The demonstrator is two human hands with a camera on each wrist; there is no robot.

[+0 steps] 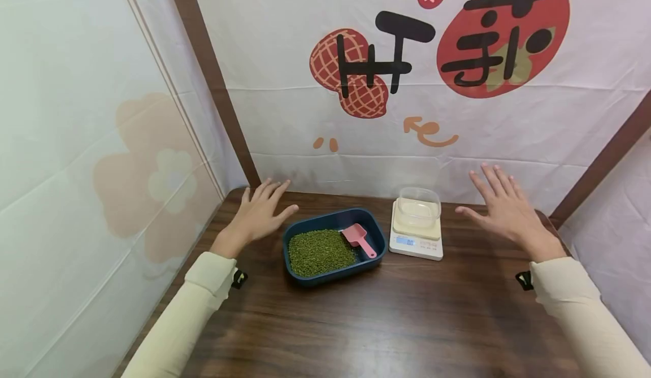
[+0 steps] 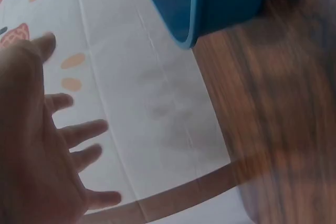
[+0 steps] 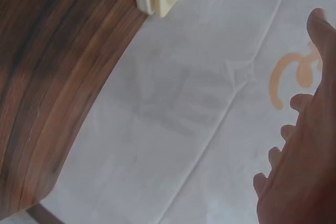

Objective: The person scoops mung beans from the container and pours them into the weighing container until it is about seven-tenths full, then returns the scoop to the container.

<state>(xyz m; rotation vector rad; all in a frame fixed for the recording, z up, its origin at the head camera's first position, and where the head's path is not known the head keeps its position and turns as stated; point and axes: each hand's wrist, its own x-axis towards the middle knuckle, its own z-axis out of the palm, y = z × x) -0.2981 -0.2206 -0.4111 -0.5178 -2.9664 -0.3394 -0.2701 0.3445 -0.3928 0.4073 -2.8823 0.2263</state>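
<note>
My left hand [image 1: 257, 215] is spread above the table's left side, left of a dark blue tray [image 1: 305, 281], and holds nothing. Green beans [image 1: 320, 252] fill most of the tray, and a pink scoop [image 1: 359, 238] lies at its right end, its handle toward the front right corner. To the right stands a white kitchen scale [image 1: 416, 246] with a lit display, bearing a clear plastic container [image 1: 419, 205]. Right of the scale, my right hand [image 1: 506, 213] hovers with fingers spread, also holding nothing. Both wrist views show the fingers apart from any object.
A dark wooden table [image 1: 356, 327] carries the tray and scale toward its back edge. Behind it hangs a white printed cloth [image 1: 285, 118], with another white cloth [image 1: 76, 140] along the left side. Brown strips [image 1: 218, 84] run up the cloth corners.
</note>
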